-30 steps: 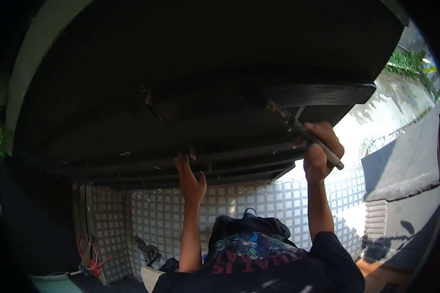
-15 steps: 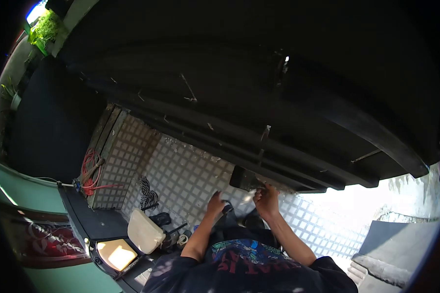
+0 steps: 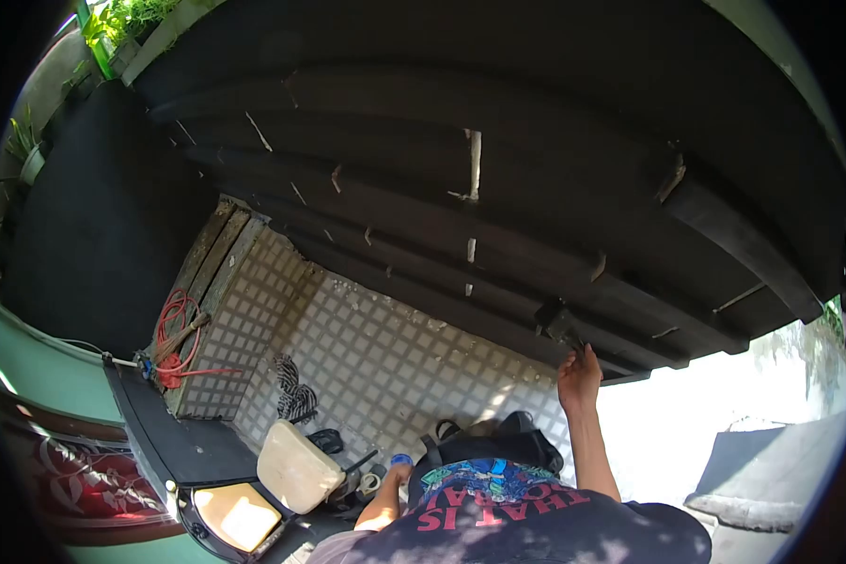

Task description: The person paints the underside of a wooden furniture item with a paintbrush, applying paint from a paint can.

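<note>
My right hand (image 3: 580, 381) is raised at the lower edge of the dark stepped wall (image 3: 395, 188), its fingers closed round the handle of a dark, broad-headed paintbrush (image 3: 556, 321). The brush head overlaps one of the wall's ridges in this view. Pale gaps and streaks show on the dark surface around it. Low beside my body, my left hand (image 3: 400, 474) is close to a small blue thing (image 3: 401, 460); its fingers are mostly hidden.
A cream-seated chair (image 3: 296, 467) stands to my left on the checkered tile floor (image 3: 376, 352). Behind it lie a striped cloth (image 3: 294, 390) and a red hose (image 3: 172, 343) by a tiled ledge. Another pale seat (image 3: 235, 515) is at lower left.
My right hand has moved up and right with the paintbrush, from low near the floor to the wall's ridges. My left hand has dropped back toward my body. The view has shifted.
</note>
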A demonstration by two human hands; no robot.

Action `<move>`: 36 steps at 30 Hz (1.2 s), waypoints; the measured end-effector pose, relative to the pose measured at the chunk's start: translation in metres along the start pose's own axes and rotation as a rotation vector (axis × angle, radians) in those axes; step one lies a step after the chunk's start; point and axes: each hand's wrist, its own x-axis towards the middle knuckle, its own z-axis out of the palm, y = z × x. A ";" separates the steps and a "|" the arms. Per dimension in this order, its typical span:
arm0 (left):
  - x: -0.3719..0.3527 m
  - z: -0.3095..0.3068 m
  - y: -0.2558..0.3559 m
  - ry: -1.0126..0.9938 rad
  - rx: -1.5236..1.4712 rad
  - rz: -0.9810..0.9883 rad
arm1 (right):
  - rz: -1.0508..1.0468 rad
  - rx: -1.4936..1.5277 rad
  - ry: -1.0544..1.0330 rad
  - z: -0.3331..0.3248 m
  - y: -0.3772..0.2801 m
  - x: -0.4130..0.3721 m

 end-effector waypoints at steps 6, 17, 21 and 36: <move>0.044 -0.115 0.059 0.307 -0.358 0.262 | -0.111 0.020 -0.147 0.068 0.025 -0.039; -0.054 -0.280 0.341 0.338 -0.623 0.893 | -0.392 0.133 -0.257 0.154 -0.001 -0.050; -0.130 -0.324 0.406 0.723 -0.061 1.270 | -0.635 0.172 -0.233 0.173 -0.009 -0.060; -0.171 -0.374 0.483 0.982 0.483 1.294 | -1.863 -1.077 0.516 0.252 -0.023 -0.075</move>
